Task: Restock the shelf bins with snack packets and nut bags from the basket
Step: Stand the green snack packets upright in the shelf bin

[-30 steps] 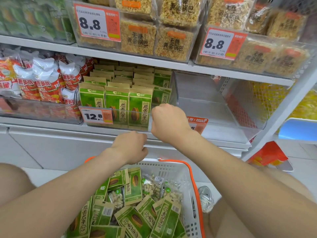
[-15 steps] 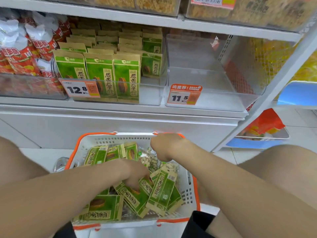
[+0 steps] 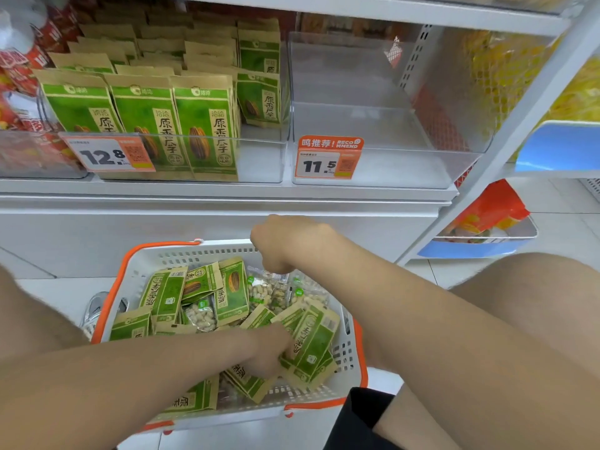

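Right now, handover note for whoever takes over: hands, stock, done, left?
Left hand: down in the basket among the green seed packets; grip unclear.
Right hand: fingers curled at the basket's far rim, above the clear nut bags; whether it pinches one is unclear.
Done: the 12.8 bin holds rows of shelved packets, with a gap at its front right.
Left: the 11.5 bin shows no packets; many seed packets and nut bags lie in the basket.
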Motion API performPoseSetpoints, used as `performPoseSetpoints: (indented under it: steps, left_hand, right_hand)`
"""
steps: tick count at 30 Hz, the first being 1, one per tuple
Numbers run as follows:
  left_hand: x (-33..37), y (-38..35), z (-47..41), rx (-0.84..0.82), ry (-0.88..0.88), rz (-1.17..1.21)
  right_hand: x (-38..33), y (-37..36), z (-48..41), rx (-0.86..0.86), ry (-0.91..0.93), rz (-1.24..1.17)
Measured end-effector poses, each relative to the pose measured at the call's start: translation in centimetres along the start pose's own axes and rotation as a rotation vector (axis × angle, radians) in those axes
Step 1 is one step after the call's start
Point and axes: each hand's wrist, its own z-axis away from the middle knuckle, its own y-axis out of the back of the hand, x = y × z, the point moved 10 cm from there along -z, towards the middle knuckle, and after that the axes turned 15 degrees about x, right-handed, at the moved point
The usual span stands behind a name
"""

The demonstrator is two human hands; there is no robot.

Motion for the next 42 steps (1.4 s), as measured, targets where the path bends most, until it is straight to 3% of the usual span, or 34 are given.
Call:
performPoseSetpoints:
  steps: [2,5,7,10,21,27,31,34,36,42]
  left_hand:
    - [-0.6,1.4,-1.0,0.086,0.011,0.034]
    - [-0.2,2.1,-1.3,0.156,-0.119,-0.084]
    - [0.7,1.5,-1.0,0.183,-0.259,-0.421]
    - [3.5,-1.4,-1.1,0.255,-0.624,-0.908]
    - [4.1,-1.0,-3.2,0.267,-0.616,-0.953]
    - [3.9,1.8,-2.7,0.440,-0.570,-0.934]
    - [2.2,5.7,-1.5,0.497,-0.327,-0.664]
    - [-0.6,9.4,-0.7,0.530,-0.064,-0.192]
    - [-1.6,12.1,0.3,0.592,0.012,0.222]
    - [-5.0,17.7,4.1,0.838,0.297,1.070]
  right_hand:
    - [-0.1,0.7,0.1,0.029,0.005,0.007]
    - [0.5,1.1,0.5,0.030,-0.005,-0.016]
    - [0.9,1.3,0.7,0.034,-0.017,-0.006]
    - [1.1,1.1,1.1,0.017,-0.034,-0.023]
    - [1.2,1.1,1.0,-0.007,-0.014,-0.031]
    - [1.2,1.6,0.3,0.011,-0.024,-0.073]
    - [1.7,2.3,0.2,0.032,-0.017,-0.054]
    - [2.4,2.8,0.5,0.034,-0.035,-0.055]
    - [3.1,3.4,0.7,0.060,-0.063,-0.032]
    - [6.3,9.1,2.1,0.424,-0.310,-0.156]
